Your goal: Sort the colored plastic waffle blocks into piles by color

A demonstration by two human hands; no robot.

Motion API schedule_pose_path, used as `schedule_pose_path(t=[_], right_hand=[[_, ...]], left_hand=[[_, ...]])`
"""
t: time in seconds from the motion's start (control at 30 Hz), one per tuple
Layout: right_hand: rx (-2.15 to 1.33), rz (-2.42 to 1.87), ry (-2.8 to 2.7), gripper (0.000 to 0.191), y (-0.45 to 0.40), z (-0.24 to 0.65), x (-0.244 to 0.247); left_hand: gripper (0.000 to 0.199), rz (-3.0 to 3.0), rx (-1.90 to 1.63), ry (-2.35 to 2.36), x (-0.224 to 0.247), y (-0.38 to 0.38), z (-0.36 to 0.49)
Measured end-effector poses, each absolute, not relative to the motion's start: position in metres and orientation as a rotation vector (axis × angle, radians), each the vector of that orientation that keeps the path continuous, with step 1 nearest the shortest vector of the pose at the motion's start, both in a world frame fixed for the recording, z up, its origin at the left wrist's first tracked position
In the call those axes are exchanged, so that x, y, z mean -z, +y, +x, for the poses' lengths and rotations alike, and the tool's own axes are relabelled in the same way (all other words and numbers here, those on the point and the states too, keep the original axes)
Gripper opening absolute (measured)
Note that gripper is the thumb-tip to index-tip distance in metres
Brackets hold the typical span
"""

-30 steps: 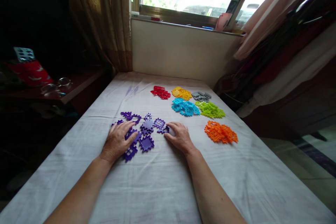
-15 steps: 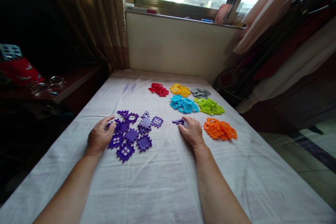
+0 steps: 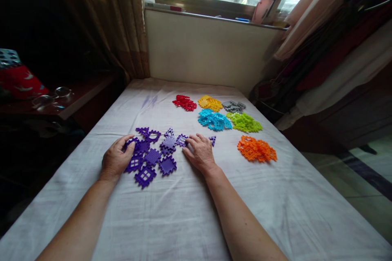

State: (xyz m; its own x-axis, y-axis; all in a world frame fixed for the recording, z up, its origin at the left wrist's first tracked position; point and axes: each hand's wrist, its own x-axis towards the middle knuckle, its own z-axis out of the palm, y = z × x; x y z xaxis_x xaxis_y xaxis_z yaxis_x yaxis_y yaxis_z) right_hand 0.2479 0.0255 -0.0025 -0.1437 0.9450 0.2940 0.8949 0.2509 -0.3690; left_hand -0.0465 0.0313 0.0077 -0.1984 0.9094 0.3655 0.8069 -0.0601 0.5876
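Several flat purple interlocking tiles (image 3: 152, 157) lie spread on the white-sheeted surface (image 3: 159, 220), some overlapping, some with window cut-outs. My left hand (image 3: 116, 158) rests at the left edge of this group, thumb and fingers apart, against the outer tiles. Over on the group's right side, my right hand (image 3: 200, 151) is palm down with loosely spread fingers. Its fingertips reach a purple window tile (image 3: 181, 140), partly covering it. Just beyond the right hand's far side, a small purple triangle tile (image 3: 212, 140) lies by itself.
Farther back and right lie sorted piles: red (image 3: 184, 102), yellow (image 3: 210, 103), grey (image 3: 234, 107), light blue (image 3: 214, 120), lime green (image 3: 245, 122) and orange (image 3: 256, 149). Eyeglasses (image 3: 52, 98) sit on a dark side table at left. A wall with a window stands behind.
My right hand has moved left, from the small purple piece to the window tile at the group's edge. A purple triangle now shows to its right. My left hand has stayed put.
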Motion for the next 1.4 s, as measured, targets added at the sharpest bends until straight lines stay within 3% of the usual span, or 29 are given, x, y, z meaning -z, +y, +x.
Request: schedule_pose_path(t=[0.2,0.47,0.77,1.1,1.4], right_hand=[[-0.172,-1.602,-1.993,0.016,0.025,0.254,0.000],[0.040,-1.859,-1.614,0.019,0.027,0.300,0.006],[0.064,-1.919,-1.593,0.018,0.028,0.305,0.011],[-0.047,-1.681,-1.799,0.025,0.021,0.261,0.005],[-0.216,-1.601,-2.081,0.043,0.025,0.203,-0.004]], left_hand=[[0.035,1.857,-1.112,2.061,-0.008,0.032,-0.046],[0.034,1.841,-1.124,2.070,-0.007,0.031,-0.047],[0.035,1.859,-1.154,2.051,-0.007,0.031,-0.047],[0.035,1.934,-1.105,2.019,-0.004,0.032,-0.046],[0.038,2.009,-1.093,1.969,-0.002,0.032,-0.042]])
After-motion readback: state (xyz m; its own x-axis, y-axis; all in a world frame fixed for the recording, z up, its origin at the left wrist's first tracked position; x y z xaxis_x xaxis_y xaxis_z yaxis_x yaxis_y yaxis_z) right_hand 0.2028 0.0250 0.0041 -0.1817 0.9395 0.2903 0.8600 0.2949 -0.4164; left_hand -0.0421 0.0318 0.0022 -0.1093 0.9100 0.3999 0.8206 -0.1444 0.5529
